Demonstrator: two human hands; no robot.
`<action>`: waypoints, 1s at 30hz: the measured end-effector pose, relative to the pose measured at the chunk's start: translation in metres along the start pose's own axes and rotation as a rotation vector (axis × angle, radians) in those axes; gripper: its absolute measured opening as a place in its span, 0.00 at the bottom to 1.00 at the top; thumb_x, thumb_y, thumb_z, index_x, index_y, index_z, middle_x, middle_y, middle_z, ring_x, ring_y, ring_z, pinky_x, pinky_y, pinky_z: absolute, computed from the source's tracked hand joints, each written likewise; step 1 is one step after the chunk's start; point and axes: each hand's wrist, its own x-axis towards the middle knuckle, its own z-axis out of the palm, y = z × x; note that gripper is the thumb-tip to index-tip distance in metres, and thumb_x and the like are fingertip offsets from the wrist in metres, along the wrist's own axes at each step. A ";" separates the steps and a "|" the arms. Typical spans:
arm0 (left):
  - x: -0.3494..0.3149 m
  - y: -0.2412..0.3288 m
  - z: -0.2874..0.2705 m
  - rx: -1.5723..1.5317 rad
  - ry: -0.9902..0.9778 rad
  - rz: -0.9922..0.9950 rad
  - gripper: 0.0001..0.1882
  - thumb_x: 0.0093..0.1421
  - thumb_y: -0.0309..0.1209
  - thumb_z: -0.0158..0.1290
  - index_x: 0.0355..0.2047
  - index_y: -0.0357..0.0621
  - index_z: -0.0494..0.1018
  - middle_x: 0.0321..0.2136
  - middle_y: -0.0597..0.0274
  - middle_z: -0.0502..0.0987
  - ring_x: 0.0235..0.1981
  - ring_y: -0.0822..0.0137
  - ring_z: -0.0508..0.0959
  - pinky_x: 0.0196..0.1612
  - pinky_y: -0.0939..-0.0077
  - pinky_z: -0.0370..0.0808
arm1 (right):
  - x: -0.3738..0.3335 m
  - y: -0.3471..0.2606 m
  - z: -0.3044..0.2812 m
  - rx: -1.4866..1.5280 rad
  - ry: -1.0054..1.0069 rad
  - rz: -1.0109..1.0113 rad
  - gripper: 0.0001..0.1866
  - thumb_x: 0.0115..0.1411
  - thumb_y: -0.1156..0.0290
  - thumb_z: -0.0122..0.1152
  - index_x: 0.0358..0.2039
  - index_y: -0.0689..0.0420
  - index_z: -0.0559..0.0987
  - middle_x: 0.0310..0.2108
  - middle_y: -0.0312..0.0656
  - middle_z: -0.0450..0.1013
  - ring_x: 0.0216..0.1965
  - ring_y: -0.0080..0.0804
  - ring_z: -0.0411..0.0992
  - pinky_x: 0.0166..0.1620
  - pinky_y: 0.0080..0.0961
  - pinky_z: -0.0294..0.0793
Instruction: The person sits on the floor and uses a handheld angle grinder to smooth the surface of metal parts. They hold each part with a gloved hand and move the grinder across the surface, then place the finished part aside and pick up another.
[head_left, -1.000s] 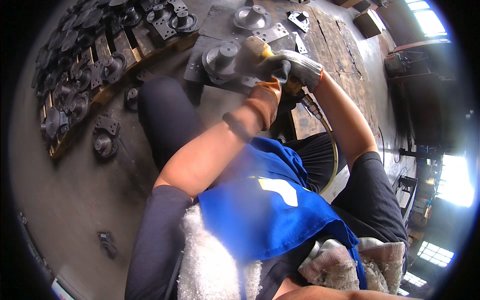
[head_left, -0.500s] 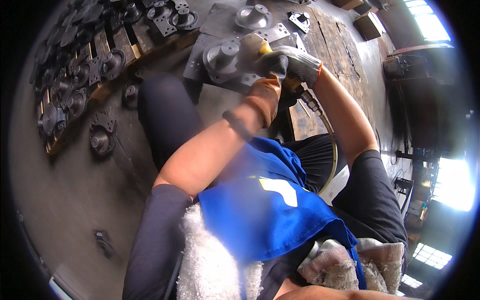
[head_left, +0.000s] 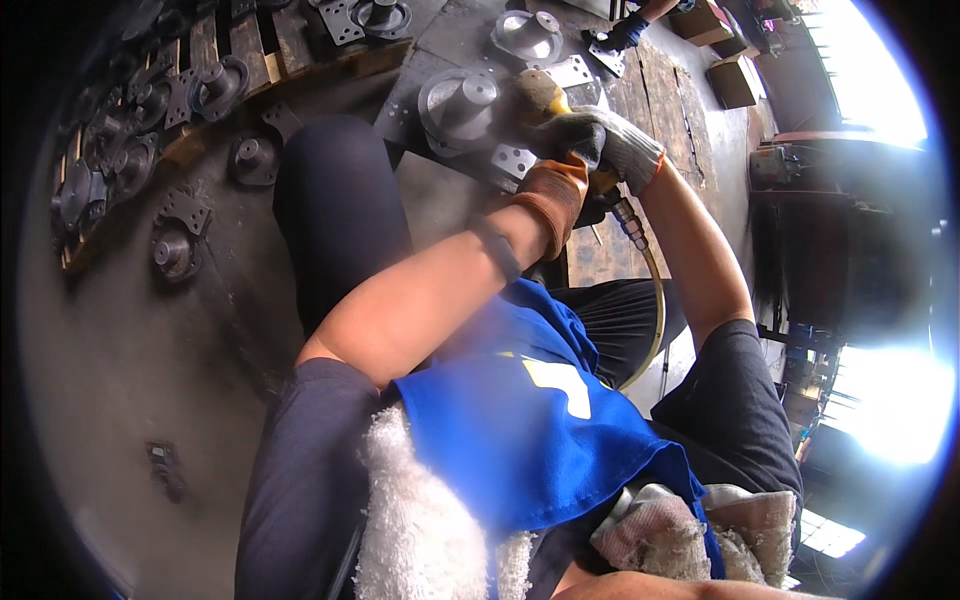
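Observation:
A yellow air tool (head_left: pixel 603 181), possibly a grinder, is gripped in both my hands; its working end is blurred and partly hidden. My left hand (head_left: pixel 563 178), in an orange-brown glove with dark fingers, closes round its near part. Above it my right hand (head_left: pixel 622 142), in a grey-white knit glove, wraps the body. A metal coupling (head_left: pixel 632 224) joins the tool to a yellowish hose (head_left: pixel 656 300) running down between my legs. The tool's head lies just right of a round metal flange with a raised hub (head_left: pixel 470 105), on a dark steel surface (head_left: pixel 405 105).
Another flanged part (head_left: pixel 527 38) lies beyond. A co-worker's dark-gloved hand (head_left: pixel 628 34) touches a metal plate at the far right. Several similar parts fill a wooden pallet (head_left: pixel 245 40) at left; others (head_left: pixel 175 250) lie on the floor. Cardboard boxes (head_left: pixel 735 80) stand far right.
The view has shifted slightly, so the parts and my hands appear moved. The co-worker's gloved hand has come into view at the plate. My grip on the air tool stays the same.

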 end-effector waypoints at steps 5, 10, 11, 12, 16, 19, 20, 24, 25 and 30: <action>0.001 -0.011 0.054 -0.175 0.283 -0.007 0.12 0.58 0.38 0.52 0.35 0.45 0.79 0.35 0.53 0.81 0.42 0.56 0.80 0.44 0.66 0.74 | 0.000 0.001 0.007 -0.099 0.067 -0.178 0.14 0.61 0.68 0.62 0.46 0.61 0.81 0.41 0.38 0.79 0.40 0.23 0.77 0.48 0.22 0.77; -0.006 -0.008 0.042 -0.395 0.284 -0.081 0.10 0.58 0.35 0.53 0.34 0.44 0.79 0.35 0.51 0.81 0.40 0.55 0.80 0.43 0.67 0.75 | -0.009 0.004 0.015 0.014 0.130 -0.043 0.20 0.53 0.69 0.66 0.47 0.60 0.81 0.41 0.38 0.79 0.41 0.24 0.76 0.49 0.22 0.76; -0.007 -0.007 0.040 -0.415 0.259 -0.099 0.10 0.58 0.34 0.52 0.34 0.44 0.79 0.34 0.51 0.80 0.40 0.55 0.80 0.43 0.67 0.75 | -0.012 0.007 0.018 0.026 0.145 -0.015 0.22 0.50 0.70 0.67 0.47 0.60 0.80 0.41 0.39 0.79 0.42 0.25 0.76 0.49 0.23 0.76; -0.003 -0.011 0.056 -0.330 0.267 -0.096 0.09 0.59 0.34 0.51 0.33 0.44 0.79 0.34 0.51 0.80 0.39 0.54 0.80 0.42 0.67 0.75 | -0.014 0.008 0.020 -0.009 0.161 0.000 0.28 0.42 0.70 0.70 0.48 0.60 0.80 0.42 0.41 0.79 0.43 0.28 0.77 0.50 0.24 0.76; 0.000 0.000 0.025 -0.351 0.055 -0.321 0.17 0.67 0.41 0.43 0.46 0.44 0.75 0.40 0.53 0.81 0.41 0.55 0.81 0.44 0.67 0.76 | -0.027 -0.011 0.034 0.466 0.240 -0.014 0.23 0.52 0.71 0.69 0.50 0.61 0.78 0.44 0.39 0.77 0.43 0.25 0.74 0.49 0.26 0.76; -0.014 -0.001 0.042 -0.237 0.377 -0.119 0.18 0.65 0.46 0.49 0.38 0.43 0.77 0.29 0.49 0.80 0.31 0.51 0.80 0.36 0.58 0.75 | -0.042 0.013 0.053 0.945 0.548 0.034 0.21 0.57 0.70 0.65 0.49 0.63 0.75 0.42 0.43 0.75 0.39 0.29 0.75 0.44 0.25 0.78; -0.022 -0.008 0.039 -0.209 0.430 -0.112 0.19 0.65 0.47 0.50 0.35 0.43 0.78 0.25 0.47 0.79 0.28 0.49 0.80 0.34 0.55 0.75 | -0.036 0.001 0.058 1.178 0.672 0.012 0.20 0.59 0.69 0.63 0.49 0.64 0.74 0.42 0.44 0.75 0.38 0.31 0.75 0.43 0.25 0.78; -0.060 -0.063 0.019 0.115 0.258 -0.388 0.15 0.63 0.42 0.48 0.32 0.48 0.80 0.25 0.47 0.80 0.27 0.46 0.79 0.31 0.56 0.75 | -0.047 -0.028 0.060 2.096 0.500 -0.268 0.19 0.60 0.66 0.61 0.46 0.64 0.71 0.36 0.39 0.70 0.29 0.23 0.71 0.31 0.19 0.76; -0.065 -0.092 0.038 -0.269 0.177 -0.638 0.18 0.62 0.46 0.51 0.32 0.44 0.78 0.26 0.49 0.80 0.25 0.50 0.80 0.28 0.60 0.76 | -0.046 -0.030 0.067 2.287 0.406 -0.386 0.18 0.59 0.66 0.62 0.45 0.63 0.71 0.36 0.38 0.70 0.29 0.22 0.70 0.30 0.19 0.75; -0.064 -0.158 0.071 -1.250 0.010 -1.530 0.39 0.57 0.68 0.46 0.38 0.37 0.73 0.31 0.51 0.82 0.26 0.54 0.83 0.23 0.66 0.76 | -0.051 -0.013 0.103 2.530 0.286 -0.609 0.18 0.56 0.68 0.66 0.43 0.61 0.71 0.36 0.40 0.70 0.27 0.24 0.70 0.30 0.20 0.75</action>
